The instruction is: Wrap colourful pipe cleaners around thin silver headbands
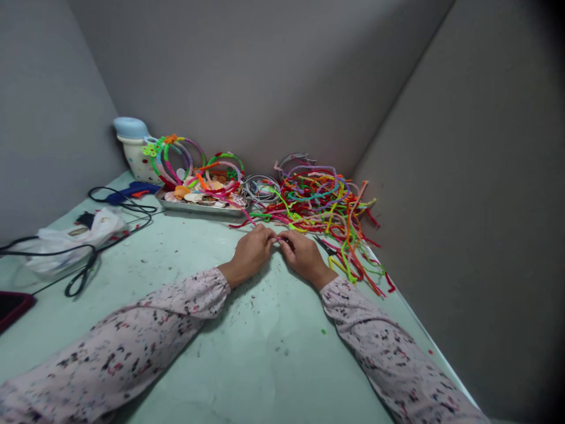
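Observation:
My left hand (253, 250) is closed, its fingertips pinching a thin pink pipe cleaner (247, 215) whose free end sticks up and back toward the tray. Fingertip to fingertip with it, my right hand (301, 252) is closed too, pinching the pink piece where the hands meet; its end there is mostly hidden by the fingers. Just beyond and to the right lies a tangled heap of coloured pipe cleaners (329, 197). Scissors with yellow and red handles (338, 262) rest on the table to the right of my right hand.
A metal tray (200, 208) holds round discs and wrapped hoops. Behind it stands a white jar (139, 159) with a blue lid. Left are a blue tool (132, 192), a black cable (94, 259), a plastic bag (73, 241) and a dark red-edged device (14, 309). Grey walls enclose the green table (265, 365).

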Demonstrator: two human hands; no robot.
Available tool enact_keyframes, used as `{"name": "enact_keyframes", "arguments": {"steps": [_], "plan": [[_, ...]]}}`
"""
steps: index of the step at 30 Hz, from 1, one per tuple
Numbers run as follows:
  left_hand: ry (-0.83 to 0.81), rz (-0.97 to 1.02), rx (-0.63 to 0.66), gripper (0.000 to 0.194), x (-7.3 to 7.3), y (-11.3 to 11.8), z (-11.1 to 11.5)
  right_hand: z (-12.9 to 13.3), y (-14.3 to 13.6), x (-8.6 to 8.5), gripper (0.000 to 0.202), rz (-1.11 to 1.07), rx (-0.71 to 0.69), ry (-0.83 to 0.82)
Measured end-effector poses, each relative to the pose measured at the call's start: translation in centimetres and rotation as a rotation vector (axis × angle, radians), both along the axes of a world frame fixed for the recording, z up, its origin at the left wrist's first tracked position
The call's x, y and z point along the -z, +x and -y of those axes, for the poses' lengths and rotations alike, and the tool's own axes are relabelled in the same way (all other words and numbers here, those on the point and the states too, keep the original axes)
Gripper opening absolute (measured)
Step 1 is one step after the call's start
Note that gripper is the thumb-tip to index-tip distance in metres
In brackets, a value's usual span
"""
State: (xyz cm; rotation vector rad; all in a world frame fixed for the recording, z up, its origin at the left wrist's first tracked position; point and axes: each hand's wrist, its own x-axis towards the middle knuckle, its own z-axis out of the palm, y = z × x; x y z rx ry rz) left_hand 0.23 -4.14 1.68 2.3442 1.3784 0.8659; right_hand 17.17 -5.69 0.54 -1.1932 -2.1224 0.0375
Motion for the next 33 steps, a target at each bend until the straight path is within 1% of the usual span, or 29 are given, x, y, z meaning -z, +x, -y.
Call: {"name": "enact_keyframes", "arguments": {"steps": [7, 14, 25, 33], "plan": [[0.012, -0.021, -0.001, 0.022, 0.21, 0.0, 0.0, 0.08, 0.02, -0.18, 0.016, 0.063, -0.001, -0.001], [0.03, -0.061, -0.008, 0.022, 0.1, 0.09, 0.08, 0.26, -0.16, -0.59, 0.014, 0.142, 0.024, 0.003], [-0.008, -0.036, -0.003, 0.024, 0.09, -0.02, 0.01, 0.0, -0.07, -0.16, 0.017, 0.096, -0.003, 0.016], [0.013, -0.044, -0.004, 0.023, 0.16, -0.02, 0.06, 0.1, -0.13, -0.39, 0.017, 0.105, -0.003, -0.001]]}}
